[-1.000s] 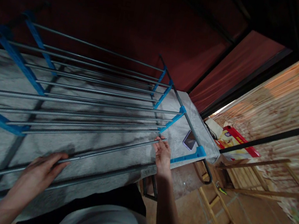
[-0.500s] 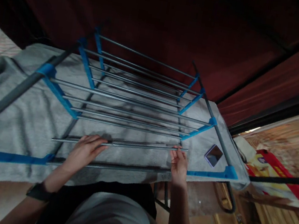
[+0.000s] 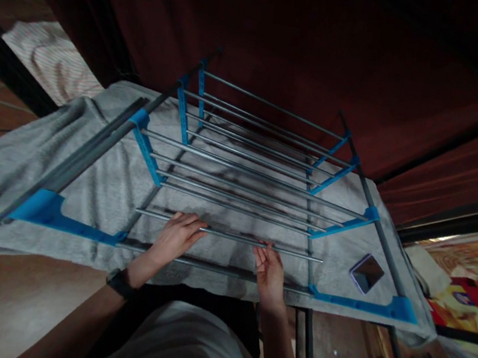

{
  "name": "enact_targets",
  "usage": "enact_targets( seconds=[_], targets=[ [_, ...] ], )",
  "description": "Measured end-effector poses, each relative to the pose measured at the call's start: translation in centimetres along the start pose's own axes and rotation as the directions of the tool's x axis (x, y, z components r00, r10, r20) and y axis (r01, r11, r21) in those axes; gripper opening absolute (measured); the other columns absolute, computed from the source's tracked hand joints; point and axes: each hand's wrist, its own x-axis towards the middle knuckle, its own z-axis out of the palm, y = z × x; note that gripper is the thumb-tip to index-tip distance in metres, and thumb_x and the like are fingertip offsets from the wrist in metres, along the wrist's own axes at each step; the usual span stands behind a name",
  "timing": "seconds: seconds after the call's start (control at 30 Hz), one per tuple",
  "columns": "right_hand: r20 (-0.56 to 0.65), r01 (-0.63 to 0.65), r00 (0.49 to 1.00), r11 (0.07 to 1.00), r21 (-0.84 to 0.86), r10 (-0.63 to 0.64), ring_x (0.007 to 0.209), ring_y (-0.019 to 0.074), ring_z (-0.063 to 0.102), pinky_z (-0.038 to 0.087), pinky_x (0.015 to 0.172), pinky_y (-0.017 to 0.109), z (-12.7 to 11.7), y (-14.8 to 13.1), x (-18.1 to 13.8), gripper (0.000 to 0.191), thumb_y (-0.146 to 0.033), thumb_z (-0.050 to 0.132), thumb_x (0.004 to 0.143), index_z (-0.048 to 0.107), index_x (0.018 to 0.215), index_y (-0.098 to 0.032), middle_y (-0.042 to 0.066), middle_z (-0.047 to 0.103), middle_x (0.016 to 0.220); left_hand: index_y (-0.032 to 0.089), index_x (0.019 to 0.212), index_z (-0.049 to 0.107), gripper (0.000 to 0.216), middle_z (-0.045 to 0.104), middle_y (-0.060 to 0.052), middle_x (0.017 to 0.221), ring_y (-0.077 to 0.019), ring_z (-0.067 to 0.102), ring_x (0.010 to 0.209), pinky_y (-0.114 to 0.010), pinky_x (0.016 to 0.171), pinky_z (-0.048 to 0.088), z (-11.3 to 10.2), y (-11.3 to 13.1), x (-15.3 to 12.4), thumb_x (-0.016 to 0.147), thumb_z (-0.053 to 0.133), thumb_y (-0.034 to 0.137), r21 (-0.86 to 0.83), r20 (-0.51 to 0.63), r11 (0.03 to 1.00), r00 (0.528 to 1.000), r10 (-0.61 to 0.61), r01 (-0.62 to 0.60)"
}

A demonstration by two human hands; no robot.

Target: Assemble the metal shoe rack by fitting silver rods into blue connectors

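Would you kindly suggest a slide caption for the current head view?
Left hand and right hand hold a metal rod at a blue-jointed rack on gray cloth.

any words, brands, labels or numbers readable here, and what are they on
No text can be read for certain.
Red and yellow box at the right: its printing, with a purple mark, is too blurred to read.
Phone: no readable text on its dark screen.
Metal rod and blue brackets: no lettering can be made out.
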Motion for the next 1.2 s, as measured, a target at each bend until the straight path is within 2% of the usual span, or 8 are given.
enact_targets(
  seconds=[0.1,0.23,0.33,0.47,0.7,0.93,1.1,1.2],
  targets=[
    [0.037,-0.017,0.999,1.000,-0.023,0.018,0.088,0.0140,0.071,0.060,0.090,0.033,0.7,0.9,-0.2,0.022,-0.028,0.084,0.070,0.067,0.082,-0.022,-0.002,0.072,0.090,0.021,0.109,0.068,0.027,0.070,-0.007,0.100,-0.0227,0.063,0.094,-0.040,0.085,0.043,0.2,0.4,-0.1,0.101,0.046,0.034,0.021,-0.036,1.000,0.999,0.024,-0.023],
    [0.043,0.044,0.998,0.997,-0.056,-0.041,0.092,0.0145,0.071,0.060,0.093,0.036,0.1,0.5,0.2,0.023,-0.028,0.085,0.069,0.066,0.079,-0.022,-0.001,0.073,0.092,0.020,0.114,0.066,0.027,0.070,-0.008,0.102,-0.0211,0.063,0.093,-0.037,0.086,0.044,-0.1,0.0,-0.8,0.102,0.043,0.027,0.061,-0.057,0.998,0.998,0.015,-0.012],
    [0.025,0.080,0.997,0.996,-0.049,-0.079,0.096,0.0155,0.071,0.059,0.094,0.038,-0.6,-0.3,0.6,0.021,-0.026,0.085,0.069,0.066,0.079,-0.023,0.000,0.074,0.096,0.020,0.111,0.066,0.026,0.070,-0.007,0.100,-0.0207,0.063,0.091,-0.037,0.086,0.043,-0.3,-0.6,-1.4,0.102,0.043,0.028,0.086,-0.044,0.996,0.999,-0.013,0.017],
    [-0.007,0.063,0.998,0.997,-0.044,-0.063,0.097,0.0160,0.070,0.060,0.092,0.037,-1.2,-1.0,0.5,0.023,-0.023,0.084,0.068,0.070,0.086,-0.023,0.000,0.074,0.097,0.020,0.110,0.066,0.027,0.070,-0.007,0.100,-0.0208,0.062,0.091,-0.037,0.087,0.042,-0.3,-0.8,-1.9,0.102,0.044,0.032,0.078,-0.028,0.997,0.999,-0.028,0.030],
    [-0.004,0.040,0.999,0.998,-0.055,-0.040,0.099,0.0128,0.069,0.058,0.095,0.031,-0.7,-1.1,0.4,0.015,-0.024,0.079,0.072,0.069,0.083,-0.024,-0.001,0.073,0.100,0.019,0.113,0.064,0.027,0.067,-0.007,0.096,-0.0208,0.062,0.091,-0.039,0.089,0.041,-0.7,0.0,-1.1,0.102,0.042,0.030,0.081,-0.019,0.997,1.000,0.001,0.001],
    [0.077,0.011,0.997,0.994,-0.107,-0.003,0.100,0.0138,0.069,0.057,0.097,0.034,0.1,0.1,0.0,0.016,-0.023,0.079,0.072,0.067,0.083,-0.023,0.000,0.073,0.102,0.019,0.122,0.059,0.028,0.064,-0.008,0.100,-0.0206,0.058,0.092,-0.037,0.087,0.039,-0.4,0.4,-0.8,0.100,0.040,0.016,0.221,0.098,0.964,0.987,0.128,-0.147],
    [0.088,-0.002,0.996,0.994,-0.106,0.011,0.100,0.0141,0.069,0.056,0.097,0.035,0.4,0.3,-0.3,0.016,-0.024,0.080,0.073,0.067,0.082,-0.023,0.000,0.073,0.100,0.019,0.125,0.058,0.029,0.063,-0.008,0.098,-0.0211,0.058,0.091,-0.037,0.086,0.039,0.1,0.4,-1.0,0.102,0.043,0.026,0.202,0.120,0.967,0.984,0.134,-0.156],
    [0.090,-0.004,0.996,0.994,-0.110,0.014,0.102,0.0140,0.069,0.056,0.098,0.034,0.6,0.4,-0.4,0.015,-0.024,0.080,0.073,0.067,0.081,-0.023,-0.001,0.073,0.100,0.019,0.122,0.059,0.028,0.063,-0.008,0.099,-0.0204,0.058,0.091,-0.036,0.087,0.039,0.2,0.3,-1.0,0.101,0.040,0.018,0.217,0.133,0.963,0.982,0.133,-0.160]
  ],
)
